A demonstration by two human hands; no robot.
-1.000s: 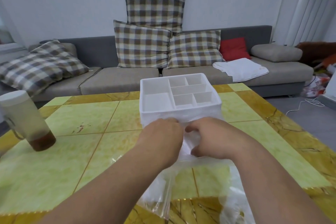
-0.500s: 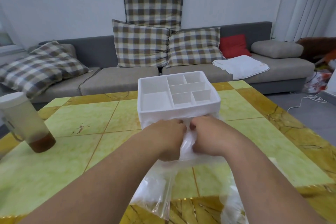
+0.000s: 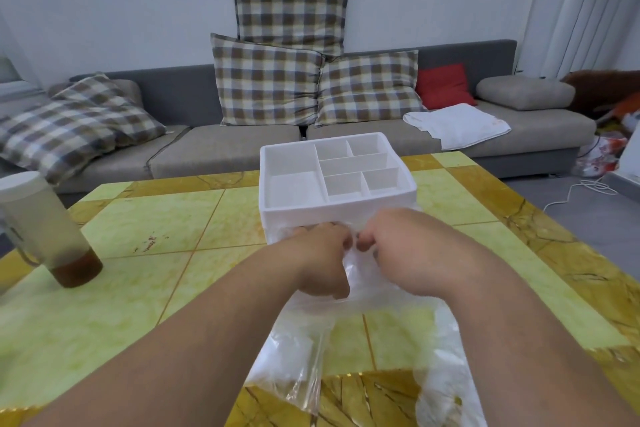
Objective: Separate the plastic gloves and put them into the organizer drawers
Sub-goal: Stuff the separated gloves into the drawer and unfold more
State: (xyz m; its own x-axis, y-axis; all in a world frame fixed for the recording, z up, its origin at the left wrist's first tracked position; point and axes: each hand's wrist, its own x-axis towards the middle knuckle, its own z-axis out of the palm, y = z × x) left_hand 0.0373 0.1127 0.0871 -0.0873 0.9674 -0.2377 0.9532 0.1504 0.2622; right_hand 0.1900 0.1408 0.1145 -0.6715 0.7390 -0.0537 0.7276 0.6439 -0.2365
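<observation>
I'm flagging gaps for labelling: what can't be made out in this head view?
Head view:
Glove count: the plastic gloves overlap as clear film, cut off by the bottom edge.
Fingertips: curled under the left hand and right hand.
Front of the organizer, any drawers: behind hands and film.
Part of the jar: cut by the left edge.

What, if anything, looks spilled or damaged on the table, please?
Small reddish-brown marks dot a green tile of the table, left of the white organizer; they look like dried spatter or chips, I cannot tell which. Nothing else stands out.
</observation>
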